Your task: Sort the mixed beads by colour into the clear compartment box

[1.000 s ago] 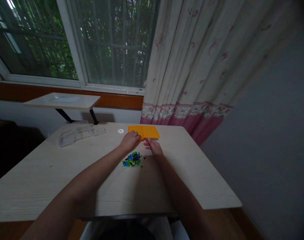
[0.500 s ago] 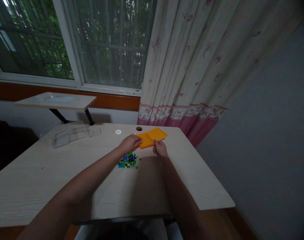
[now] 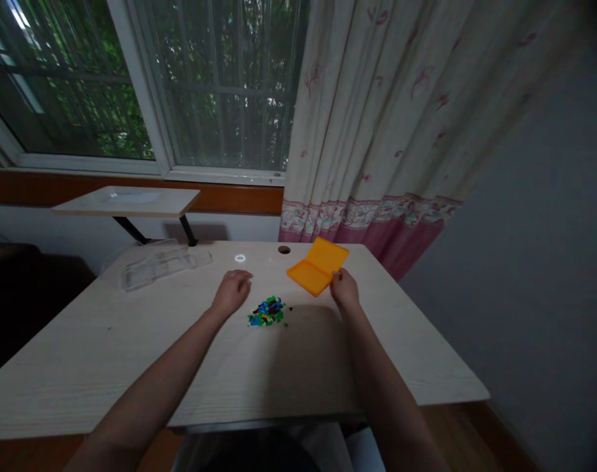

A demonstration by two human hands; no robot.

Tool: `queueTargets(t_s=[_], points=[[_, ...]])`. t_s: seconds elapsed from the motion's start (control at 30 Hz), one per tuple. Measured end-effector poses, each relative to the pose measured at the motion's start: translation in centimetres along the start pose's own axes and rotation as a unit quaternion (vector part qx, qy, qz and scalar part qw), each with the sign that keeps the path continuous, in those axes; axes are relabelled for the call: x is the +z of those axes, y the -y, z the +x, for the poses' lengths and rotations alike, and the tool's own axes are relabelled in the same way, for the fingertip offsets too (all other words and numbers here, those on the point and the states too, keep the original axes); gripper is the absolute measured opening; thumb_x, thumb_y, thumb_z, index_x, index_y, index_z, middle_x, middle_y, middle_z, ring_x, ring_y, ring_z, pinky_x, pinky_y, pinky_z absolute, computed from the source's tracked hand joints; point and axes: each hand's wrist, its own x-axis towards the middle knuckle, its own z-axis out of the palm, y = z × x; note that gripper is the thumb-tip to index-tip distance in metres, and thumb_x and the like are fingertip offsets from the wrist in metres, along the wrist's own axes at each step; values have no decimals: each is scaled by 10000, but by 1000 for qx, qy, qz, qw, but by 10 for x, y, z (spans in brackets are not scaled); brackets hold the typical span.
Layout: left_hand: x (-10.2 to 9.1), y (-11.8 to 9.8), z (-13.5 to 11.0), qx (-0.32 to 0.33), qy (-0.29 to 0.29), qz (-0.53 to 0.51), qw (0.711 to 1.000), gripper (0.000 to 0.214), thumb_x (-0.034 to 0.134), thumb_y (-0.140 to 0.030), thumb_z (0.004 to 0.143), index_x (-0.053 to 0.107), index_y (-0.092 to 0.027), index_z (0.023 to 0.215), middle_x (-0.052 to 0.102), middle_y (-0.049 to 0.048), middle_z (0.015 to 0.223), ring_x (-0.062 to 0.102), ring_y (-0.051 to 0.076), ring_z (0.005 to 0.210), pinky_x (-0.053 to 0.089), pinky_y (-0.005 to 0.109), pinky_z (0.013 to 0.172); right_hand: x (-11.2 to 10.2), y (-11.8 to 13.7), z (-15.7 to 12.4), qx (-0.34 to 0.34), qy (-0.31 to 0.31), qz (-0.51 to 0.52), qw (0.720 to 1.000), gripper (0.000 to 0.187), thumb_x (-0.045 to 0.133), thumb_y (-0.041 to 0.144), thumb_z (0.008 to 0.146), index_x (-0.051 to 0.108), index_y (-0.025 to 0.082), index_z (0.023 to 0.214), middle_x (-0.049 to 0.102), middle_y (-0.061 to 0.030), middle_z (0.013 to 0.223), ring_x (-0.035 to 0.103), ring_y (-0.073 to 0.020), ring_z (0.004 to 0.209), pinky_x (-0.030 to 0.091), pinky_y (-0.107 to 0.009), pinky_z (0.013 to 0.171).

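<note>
An open orange plastic case (image 3: 318, 265) lies turned at an angle near the table's far edge. My right hand (image 3: 345, 290) grips its near right corner. A small heap of tiny blue, green and black pieces (image 3: 267, 312) sits on the table between my hands. My left hand (image 3: 232, 290) rests on the table just left of the heap, fingers loosely curled, holding nothing that I can see.
The pale wooden table (image 3: 131, 354) has a round cable hole (image 3: 284, 250) and a small white ring (image 3: 240, 257) near its far edge. Clear plastic packaging (image 3: 160, 265) lies far left. A small shelf (image 3: 126, 201) stands under the window; a curtain (image 3: 377, 131) hangs right.
The orange case has been slid to the right and turned by my right hand, uncovering the cable hole. My left hand has let go of it and drawn back beside the heap.
</note>
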Motion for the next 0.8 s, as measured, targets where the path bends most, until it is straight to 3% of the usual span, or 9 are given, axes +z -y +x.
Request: queueTargets(t_s=[0.13,0.33,0.47,0.67,0.8], points=[[4,-2,-5,26,9,-26,999,271,514,-223,876,690,-177,1077,685,90,1100,598,217,1063,455,405,1003,1,-4,5,-14,-12,-65,998,353,396,298,932,662,153,1111,723,-149,1038,676,-214,906,483,-273,747],[3,3,-6,10,-12,-78,997,240,528,-227,876,698,-194,1042,677,78,1054,594,214,1046,460,403,990,3,-16,14,-39,33,-26,998,397,416,287,915,645,150,1208,696,-141,1194,661,-229,1055,487,-319,899],[4,4,-6,1,-20,-96,995,217,545,-220,867,698,-199,1020,677,77,1028,599,215,1024,468,404,981,4,-19,13,-45,27,9,999,402,475,347,889,665,160,1191,731,-121,1117,690,-223,977,509,-334,886],[4,5,-5,-5,-20,-107,994,214,548,-219,872,701,-209,1020,676,73,1028,601,214,1029,469,405,980,3,-11,8,-22,-18,-30,999,446,524,383,872,666,112,1197,738,-149,1049,690,-236,942,503,-338,898],[6,6,-5,-11,-26,-100,995,212,551,-207,866,701,-203,1015,677,71,1030,599,206,1018,472,390,971,-3,3,2,-108,-27,-99,989,438,506,380,901,672,89,1185,704,-181,1125,646,-262,1029,453,-382,982]])
